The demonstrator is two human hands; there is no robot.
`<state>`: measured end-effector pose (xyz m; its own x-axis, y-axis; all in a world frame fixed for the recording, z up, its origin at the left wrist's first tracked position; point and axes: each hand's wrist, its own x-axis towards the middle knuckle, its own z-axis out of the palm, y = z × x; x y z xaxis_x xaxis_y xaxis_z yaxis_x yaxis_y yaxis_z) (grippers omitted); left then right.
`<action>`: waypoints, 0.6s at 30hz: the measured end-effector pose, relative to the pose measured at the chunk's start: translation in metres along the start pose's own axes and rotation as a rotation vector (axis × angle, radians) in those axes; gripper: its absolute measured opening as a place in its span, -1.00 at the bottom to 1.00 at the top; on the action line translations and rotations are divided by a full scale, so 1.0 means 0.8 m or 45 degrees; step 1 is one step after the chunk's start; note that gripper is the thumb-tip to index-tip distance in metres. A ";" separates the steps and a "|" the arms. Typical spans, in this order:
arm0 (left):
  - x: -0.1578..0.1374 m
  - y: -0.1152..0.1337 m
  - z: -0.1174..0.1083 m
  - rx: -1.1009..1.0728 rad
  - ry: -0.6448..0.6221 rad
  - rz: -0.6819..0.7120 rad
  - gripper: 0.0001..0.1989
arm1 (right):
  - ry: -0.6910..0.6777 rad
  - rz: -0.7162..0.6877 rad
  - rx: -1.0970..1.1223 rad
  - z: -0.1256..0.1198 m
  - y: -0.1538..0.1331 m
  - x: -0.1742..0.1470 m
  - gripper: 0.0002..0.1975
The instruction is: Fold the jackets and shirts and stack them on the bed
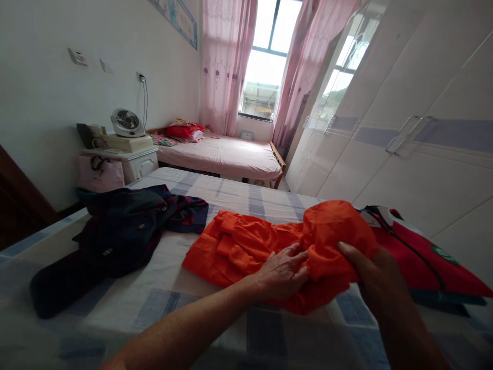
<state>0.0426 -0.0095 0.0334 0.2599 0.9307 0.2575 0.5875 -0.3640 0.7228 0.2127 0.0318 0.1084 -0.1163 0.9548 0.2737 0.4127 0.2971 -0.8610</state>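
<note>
An orange garment (246, 241), thin and partly folded, lies across the checked bed sheet before me. My left hand (283, 272) rests on its middle with the fingers stretched over the cloth. At the garment's right end, my right hand (375, 267) grips a bunched, raised part, thumb on top and fingers hidden beneath. Just right of that hand is a stack of folded clothes with a red garment (418, 252) uppermost. To the left, a dark plaid shirt (127, 231) with buttons lies loosely spread.
The blue-and-white sheet (215, 190) covers the near bed. Beyond it stands a second bed (231, 154) with pink bedding. A fan (128, 123) sits on a white bedside cabinet (142, 164) at left. White wardrobes (385, 113) line the right side.
</note>
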 end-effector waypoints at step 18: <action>-0.272 -0.041 -0.054 -0.885 0.704 -0.801 -0.63 | -0.970 -0.965 -0.061 0.229 -0.059 -0.023 -0.65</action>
<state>-0.0662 -0.1981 -0.0186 -0.4189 0.8941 -0.1584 -0.1122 0.1222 0.9861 0.0300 0.0026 0.0660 -0.8822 0.2839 0.3757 0.0299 0.8300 -0.5569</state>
